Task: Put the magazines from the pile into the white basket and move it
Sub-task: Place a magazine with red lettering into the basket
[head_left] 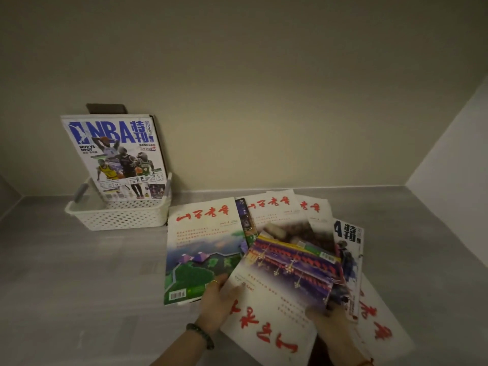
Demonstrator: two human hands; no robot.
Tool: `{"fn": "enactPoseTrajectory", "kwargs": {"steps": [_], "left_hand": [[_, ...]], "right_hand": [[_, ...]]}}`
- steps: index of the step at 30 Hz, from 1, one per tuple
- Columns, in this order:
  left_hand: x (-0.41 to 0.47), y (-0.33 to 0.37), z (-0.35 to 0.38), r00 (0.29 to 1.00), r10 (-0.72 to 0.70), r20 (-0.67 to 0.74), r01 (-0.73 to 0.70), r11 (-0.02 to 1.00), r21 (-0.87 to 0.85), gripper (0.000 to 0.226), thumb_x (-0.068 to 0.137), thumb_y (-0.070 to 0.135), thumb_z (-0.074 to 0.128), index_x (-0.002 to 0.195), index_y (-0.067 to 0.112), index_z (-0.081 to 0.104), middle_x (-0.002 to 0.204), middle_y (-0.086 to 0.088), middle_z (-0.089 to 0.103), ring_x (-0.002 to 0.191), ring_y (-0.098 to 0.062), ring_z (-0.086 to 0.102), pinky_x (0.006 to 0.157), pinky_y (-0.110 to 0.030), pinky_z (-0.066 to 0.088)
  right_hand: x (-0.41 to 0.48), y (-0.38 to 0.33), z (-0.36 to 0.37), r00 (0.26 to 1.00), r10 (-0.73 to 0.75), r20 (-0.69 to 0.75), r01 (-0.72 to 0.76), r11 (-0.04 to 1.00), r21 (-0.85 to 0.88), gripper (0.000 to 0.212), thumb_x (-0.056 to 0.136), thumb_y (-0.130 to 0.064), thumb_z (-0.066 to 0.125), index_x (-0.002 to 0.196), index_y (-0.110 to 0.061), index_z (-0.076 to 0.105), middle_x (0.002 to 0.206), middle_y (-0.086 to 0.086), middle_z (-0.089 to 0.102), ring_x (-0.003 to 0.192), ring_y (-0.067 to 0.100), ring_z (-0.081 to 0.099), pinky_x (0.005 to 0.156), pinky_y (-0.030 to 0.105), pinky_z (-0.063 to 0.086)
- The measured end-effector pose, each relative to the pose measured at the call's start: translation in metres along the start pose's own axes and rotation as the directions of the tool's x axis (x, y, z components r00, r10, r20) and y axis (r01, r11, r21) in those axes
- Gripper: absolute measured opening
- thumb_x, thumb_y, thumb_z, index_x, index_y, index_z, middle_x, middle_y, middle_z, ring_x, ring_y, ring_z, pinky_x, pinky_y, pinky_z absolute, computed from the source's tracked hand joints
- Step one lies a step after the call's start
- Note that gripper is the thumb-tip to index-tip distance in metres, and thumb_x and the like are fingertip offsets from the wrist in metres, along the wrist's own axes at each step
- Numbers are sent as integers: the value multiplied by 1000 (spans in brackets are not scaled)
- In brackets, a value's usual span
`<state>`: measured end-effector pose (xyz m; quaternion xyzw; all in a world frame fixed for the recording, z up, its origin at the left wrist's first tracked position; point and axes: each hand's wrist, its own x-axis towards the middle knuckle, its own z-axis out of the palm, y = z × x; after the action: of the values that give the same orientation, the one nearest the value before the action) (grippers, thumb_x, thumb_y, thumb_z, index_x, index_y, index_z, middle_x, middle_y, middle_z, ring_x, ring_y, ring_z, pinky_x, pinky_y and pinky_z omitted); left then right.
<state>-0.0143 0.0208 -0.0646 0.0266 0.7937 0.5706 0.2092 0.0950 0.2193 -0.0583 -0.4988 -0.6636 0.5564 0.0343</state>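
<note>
Magazines pile is lying fanned out on the grey table, right of centre, just beside the white basket's right end; table is running into a beige wall at the back; white basket is sitting at the back left against that wall, perforated sides, handles sticking up at both ends; one NBA magazine is already standing upright in it, cover facing the camera, leaning back toward the wall with a dark board showing behind its top edge; in the pile, a green landscape cover is lying flat at the left edge, two more white covers with red script are overlapping behind, a second NBA issue is peeking out at the right; top magazine, upside down to the camera with a red-and-purple photo, is tilting up off the pile; left hand is gripping its left edge, thumb on top, ring on one finger, bead bracelet on the wrist; right hand is clamping its lower right edge, fingers mostly hidden beneath the paper.
</note>
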Motion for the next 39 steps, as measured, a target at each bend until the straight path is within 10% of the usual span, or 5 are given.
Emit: {"fn": "enactPoseTrajectory", "kwargs": {"steps": [7,16,23,30,39], "left_hand": [[-14,38,2,958,255,130,-285,884,370,63,80,36,64,132,36,26,139,5,38,125,-13,41,110,-37,33],[-1,191,-31,589,720,367,-571,50,820,63,81,50,52,138,31,34,147,2,38,143,-17,13,111,-43,-17],[-10,193,-86,672,729,130,-545,368,754,19,88,37,47,91,24,61,88,-1,69,87,-24,63,62,-28,36],[1,164,-164,838,484,-252,-463,875,141,12,90,25,50,87,22,62,81,2,71,79,-17,67,72,-33,55],[18,127,-245,930,251,-269,-315,922,-227,20,93,26,43,93,25,62,77,12,73,73,-8,69,68,-27,55]], "right_hand": [[-18,-33,-22,953,-301,45,303,951,-63,35,73,11,60,106,-1,61,94,13,65,80,21,58,77,27,47],[-68,-182,-21,437,-859,266,899,423,-113,22,72,-7,70,92,-14,72,74,-23,63,62,-21,56,59,-4,42],[-94,-219,-2,72,-987,143,917,9,-399,31,77,-12,67,106,-20,64,113,5,66,112,25,56,104,39,32],[-77,-177,48,851,-520,75,493,840,227,97,72,-24,72,143,-26,6,154,7,14,137,29,24,109,47,28],[-79,-194,168,778,-483,403,429,876,221,16,91,-21,46,103,-15,56,94,5,69,77,17,69,63,30,54]]}}
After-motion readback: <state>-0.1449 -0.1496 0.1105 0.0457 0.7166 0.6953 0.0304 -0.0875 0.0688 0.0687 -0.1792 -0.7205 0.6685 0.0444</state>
